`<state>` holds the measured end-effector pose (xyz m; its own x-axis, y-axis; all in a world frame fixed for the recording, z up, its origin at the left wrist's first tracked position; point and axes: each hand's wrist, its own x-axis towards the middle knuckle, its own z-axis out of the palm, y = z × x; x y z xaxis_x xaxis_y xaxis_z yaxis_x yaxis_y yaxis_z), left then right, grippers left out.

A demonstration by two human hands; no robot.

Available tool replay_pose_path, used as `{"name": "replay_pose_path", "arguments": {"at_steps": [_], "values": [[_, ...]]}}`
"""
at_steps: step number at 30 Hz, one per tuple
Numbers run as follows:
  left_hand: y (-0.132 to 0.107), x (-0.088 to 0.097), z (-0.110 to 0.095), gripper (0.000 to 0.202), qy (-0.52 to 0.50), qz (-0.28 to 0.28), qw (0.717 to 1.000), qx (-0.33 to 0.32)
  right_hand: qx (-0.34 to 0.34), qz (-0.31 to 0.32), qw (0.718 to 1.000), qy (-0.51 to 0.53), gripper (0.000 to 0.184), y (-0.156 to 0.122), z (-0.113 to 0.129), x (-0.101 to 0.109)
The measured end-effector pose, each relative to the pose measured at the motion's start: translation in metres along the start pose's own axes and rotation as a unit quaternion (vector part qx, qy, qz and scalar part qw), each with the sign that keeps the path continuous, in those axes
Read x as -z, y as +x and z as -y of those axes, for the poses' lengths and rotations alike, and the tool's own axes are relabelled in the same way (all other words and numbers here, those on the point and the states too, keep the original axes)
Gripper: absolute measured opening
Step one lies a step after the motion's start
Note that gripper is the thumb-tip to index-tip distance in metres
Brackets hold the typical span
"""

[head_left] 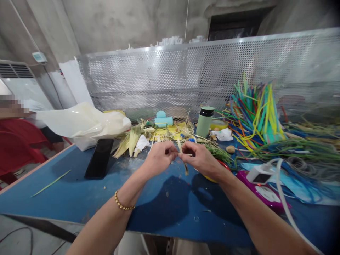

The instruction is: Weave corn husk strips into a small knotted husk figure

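Observation:
Over the middle of the blue table, my left hand [160, 156] and my right hand [199, 157] meet almost fingertip to fingertip. Between thumb and forefinger, my right hand pinches a narrow, pale plant strip [186, 169], which looks like dried husk; one end points up and a browner end hangs down. Another short pale piece crosses it at the fingertips. My left hand is closed in a pinch right beside the strip, and whatever lies in its fingertips is too small to make out. Behind the hands lie dried corn husks [134, 140] and plant scraps.
A black phone [99, 158] and white plastic sheet [87, 122] lie left. A green flask [205, 122] stands behind my right hand. Coloured strips [261, 115], green stems and a purple power strip [265, 191] with charger occupy the right. Perforated metal panel [170, 78] behind. Someone sits far left.

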<state>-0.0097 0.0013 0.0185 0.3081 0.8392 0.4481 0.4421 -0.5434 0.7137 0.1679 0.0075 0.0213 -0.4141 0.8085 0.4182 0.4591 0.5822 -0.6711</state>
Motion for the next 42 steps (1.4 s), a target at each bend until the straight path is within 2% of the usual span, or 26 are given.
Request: {"name": "replay_pose_path", "arguments": {"at_steps": [4, 10, 16, 22, 27, 33, 42], "values": [[0.0, -0.002, 0.003, 0.01, -0.009, -0.006, 1.0, -0.006, 0.003, -0.024, 0.999, 0.024, 0.011, -0.001, 0.001, -0.001], [-0.001, -0.005, -0.001, 0.006, 0.015, -0.059, 0.998, 0.0, 0.018, -0.089, 0.996, 0.009, 0.007, 0.0, -0.002, -0.003], [-0.004, -0.006, -0.009, 0.008, 0.04, -0.054, 0.998, -0.013, -0.009, -0.063, 0.995, 0.072, 0.007, -0.002, 0.001, -0.005], [-0.005, -0.012, -0.007, 0.01, 0.066, -0.053, 0.996, -0.021, 0.038, -0.106, 0.994, -0.012, 0.004, -0.002, 0.0, -0.008], [-0.006, -0.013, -0.012, 0.012, 0.058, -0.059, 0.997, 0.005, 0.043, -0.143, 0.986, -0.071, 0.007, -0.002, 0.0, -0.01], [-0.007, -0.013, -0.017, 0.014, 0.046, -0.075, 0.996, 0.011, 0.025, -0.166, 0.982, -0.085, 0.003, -0.003, -0.001, -0.012], [-0.007, -0.016, -0.012, 0.012, 0.035, -0.069, 0.997, 0.028, 0.013, -0.154, 0.985, -0.074, 0.004, 0.0, -0.002, -0.013]]}}
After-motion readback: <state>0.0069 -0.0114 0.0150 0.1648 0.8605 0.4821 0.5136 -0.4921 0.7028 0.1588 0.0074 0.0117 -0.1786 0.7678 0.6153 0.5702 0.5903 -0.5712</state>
